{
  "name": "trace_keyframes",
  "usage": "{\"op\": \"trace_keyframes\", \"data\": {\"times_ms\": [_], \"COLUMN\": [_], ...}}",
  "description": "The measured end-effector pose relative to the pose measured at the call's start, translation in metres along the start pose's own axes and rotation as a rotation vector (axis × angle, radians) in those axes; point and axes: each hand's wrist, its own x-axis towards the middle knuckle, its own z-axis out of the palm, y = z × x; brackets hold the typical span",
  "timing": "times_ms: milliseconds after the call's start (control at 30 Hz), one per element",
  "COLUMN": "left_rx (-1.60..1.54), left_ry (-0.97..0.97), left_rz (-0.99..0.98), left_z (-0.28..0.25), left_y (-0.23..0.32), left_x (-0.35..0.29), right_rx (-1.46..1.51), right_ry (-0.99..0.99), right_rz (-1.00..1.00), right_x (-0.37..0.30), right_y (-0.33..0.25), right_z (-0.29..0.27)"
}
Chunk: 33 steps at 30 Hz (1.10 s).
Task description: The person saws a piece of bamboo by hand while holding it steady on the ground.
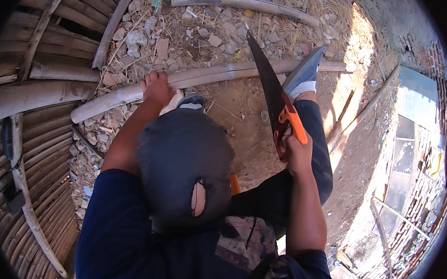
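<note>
A long bamboo pole (201, 77) lies across the ground in front of me. My left hand (157, 88) rests on top of it left of the middle, its fingers curled over the far side. In my right hand (295, 150) is a hand saw (269, 81) with a dark blade and an orange handle. The blade points up and away, passing over the pole in the picture; I cannot tell whether it touches. My right shoe (303, 72), grey-blue, is at the pole's right part. My bent left knee (186, 163), in dark trousers with a hole, hides the ground below.
Another bamboo piece (247, 3) lies farther off among rubble and straw (199, 35). A bamboo slat structure (31, 179) stands on the left. At the right are a thin pole (366, 110) and a brick wall (438, 65). Something orange (235, 184) shows beside my knee.
</note>
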Motion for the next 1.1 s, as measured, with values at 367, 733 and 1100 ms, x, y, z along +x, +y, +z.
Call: {"op": "trace_keyframes", "data": {"times_ms": [367, 733, 1100], "left_rx": [-0.003, 0.04, 0.129], "left_ry": [-0.271, -0.009, 0.166], "left_rz": [0.068, 0.068, 0.029], "left_z": [-0.037, -0.024, 0.006], "left_y": [-0.004, 0.009, 0.014], "left_x": [0.018, -0.022, -0.015], "right_rx": [0.049, -0.008, -0.044], "right_ry": [0.086, 0.083, 0.07], "right_rz": [-0.154, -0.087, 0.06], "right_x": [-0.114, -0.142, -0.113], "right_y": [-0.009, -0.007, -0.004], "right_z": [-0.051, -0.045, -0.031]}}
